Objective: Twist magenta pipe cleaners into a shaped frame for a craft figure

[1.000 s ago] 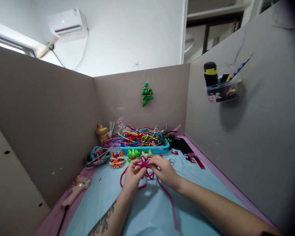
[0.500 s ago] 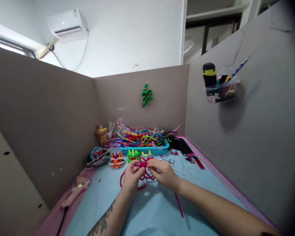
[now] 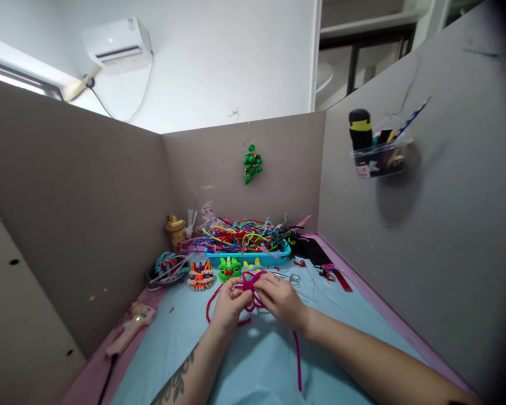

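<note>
Prob. mid-build: the magenta, petal-looped piece of fuzzy craft stem [image 3: 248,284] is btwn both hands, above the pale-blue cloth [image 3: 257,368], on the near side of the row of small figures; it has a bunched centre w/ open loops above & below, so the basic flower-like form seems done, tho exact loop count can't be told b/c fingers cover part; L hand [image 3: 227,305] has thumb & fingertips pinching its left side; R hand [image 3: 282,298] has thumb & forefinger pressed together on its right side, other fingers curled, tips partly hidden; a loose magenta strand [image 3: 298,360] hangs below the R wrist, prob. the same piece's tail, but the join is out of sight; if so, that length is not yet wound in or trimmed, which I'd count as the main bit left; a curved red fuzzy stem [image 3: 208,310] lies beside & partly behind the L hand, apparently unused; for comparison, the orange-and-cream fuzzy figure [image 3: 200,277] & the green horned fuzzy figure w/ eyes [image 3: 229,270] look complete, the latter w/ face details that the magenta piece doesn't visibly have; metal scissors [image 3: 294,279] lie near the R hand, untouched.
</note>
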The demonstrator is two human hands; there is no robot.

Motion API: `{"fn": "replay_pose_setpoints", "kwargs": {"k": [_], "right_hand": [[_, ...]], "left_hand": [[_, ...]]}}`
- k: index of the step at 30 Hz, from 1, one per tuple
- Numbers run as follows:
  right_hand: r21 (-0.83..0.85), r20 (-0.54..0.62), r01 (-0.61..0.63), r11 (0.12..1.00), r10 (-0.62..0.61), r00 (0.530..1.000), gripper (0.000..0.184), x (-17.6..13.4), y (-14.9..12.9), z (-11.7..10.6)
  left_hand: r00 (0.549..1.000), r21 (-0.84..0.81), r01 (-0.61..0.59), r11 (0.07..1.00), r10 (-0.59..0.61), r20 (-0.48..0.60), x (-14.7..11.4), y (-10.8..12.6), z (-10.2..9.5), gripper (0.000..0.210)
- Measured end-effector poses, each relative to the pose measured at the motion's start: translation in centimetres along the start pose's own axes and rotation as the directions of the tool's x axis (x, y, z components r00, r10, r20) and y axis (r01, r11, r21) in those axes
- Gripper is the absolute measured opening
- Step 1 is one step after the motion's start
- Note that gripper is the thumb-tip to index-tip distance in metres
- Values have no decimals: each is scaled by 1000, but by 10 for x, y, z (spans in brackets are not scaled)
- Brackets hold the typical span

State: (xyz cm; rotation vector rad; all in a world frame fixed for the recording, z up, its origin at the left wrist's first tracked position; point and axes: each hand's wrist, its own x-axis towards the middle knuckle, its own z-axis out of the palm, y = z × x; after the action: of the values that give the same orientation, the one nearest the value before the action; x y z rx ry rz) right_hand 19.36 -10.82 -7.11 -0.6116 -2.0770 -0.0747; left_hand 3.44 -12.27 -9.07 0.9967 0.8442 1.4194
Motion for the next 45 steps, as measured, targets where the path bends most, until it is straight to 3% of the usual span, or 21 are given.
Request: {"fn": "replay_pose_setpoints", "kwargs": {"k": [5,10,18,23,27,37,42,45], "right_hand": [[-13,20,-22,1000,23,1000,17,0,1,2],[11,50,-19,1000,18,999,17,-1,1,5],[48,-32,24,999,-23,999,21,-2,0,5],[54,-14,24,998,-23,1000,24,-2,1,5],[62,10,-21,998,21,1000,21,-2,1,6],[70,89,-278,958,271,958,18,3,-1,10],[84,62,-258,962,254,965,16,2,2,11],[111,44,-203,973,199,979,32,2,1,9]], "left_hand": [[1000,35,-29,999,28,12,1,-3,-1,45],[996,79,-62,995,67,-60,3,-6,-1,45],[993,62,-78,995,83,-87,1,-5,0,41],[994,79,-63,995,70,-87,3,-6,-1,43],[993,121,-95,988,102,-58,2,-4,1,41],[970,365,-235,901,240,33,-2,3,0,29],[978,340,-204,918,207,27,1,4,-1,31],[982,266,-157,951,179,-59,4,6,-3,33]]}}
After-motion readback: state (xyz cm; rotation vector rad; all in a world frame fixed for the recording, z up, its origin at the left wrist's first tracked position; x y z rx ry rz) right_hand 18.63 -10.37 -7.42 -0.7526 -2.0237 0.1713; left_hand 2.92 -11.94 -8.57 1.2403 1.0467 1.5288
